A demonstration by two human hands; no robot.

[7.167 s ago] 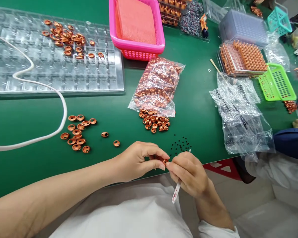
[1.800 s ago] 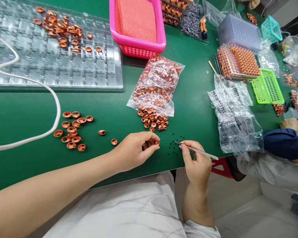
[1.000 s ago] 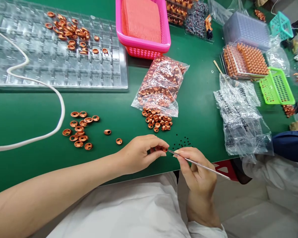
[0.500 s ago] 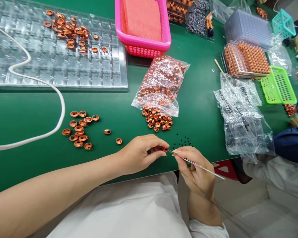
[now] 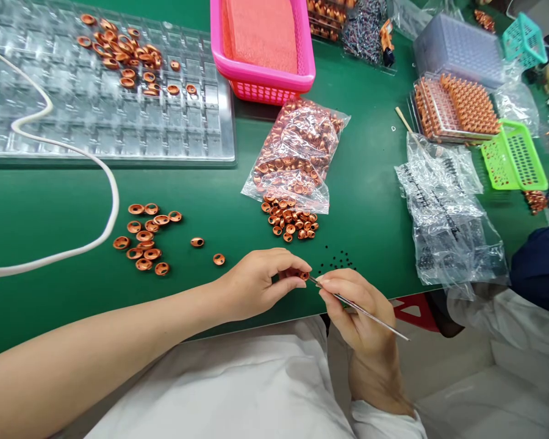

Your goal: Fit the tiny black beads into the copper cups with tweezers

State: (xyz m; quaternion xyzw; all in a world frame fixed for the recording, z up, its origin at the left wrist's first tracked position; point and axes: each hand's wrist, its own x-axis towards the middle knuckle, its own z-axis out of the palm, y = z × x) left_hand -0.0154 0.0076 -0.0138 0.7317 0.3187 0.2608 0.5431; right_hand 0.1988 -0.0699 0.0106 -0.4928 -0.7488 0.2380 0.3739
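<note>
My left hand (image 5: 260, 283) rests on the green table (image 5: 55, 195) near its front edge, fingers pinched on a small copper ring (image 5: 302, 275). My right hand (image 5: 357, 311) grips thin metal tweezers (image 5: 366, 312) whose tip meets that ring. Tiny black beads (image 5: 336, 262) lie scattered just beyond the two hands. A small heap of loose copper rings (image 5: 290, 222) spills from a clear bag of the same rings (image 5: 297, 152) farther back.
A group of copper rings (image 5: 146, 241) lies left of my hands, beside a white cable (image 5: 105, 183). A clear blister tray (image 5: 119, 122) with more rings stands back left, a pink basket (image 5: 263, 73) behind the bag. Plastic bags (image 5: 443, 213), a green basket (image 5: 515, 152) and another person's dark sleeve (image 5: 542, 268) fill the right.
My right hand came back from the black beads with the tweezers and brought their tip to the ring in my left fingers. Over the last second both hands have barely moved.
</note>
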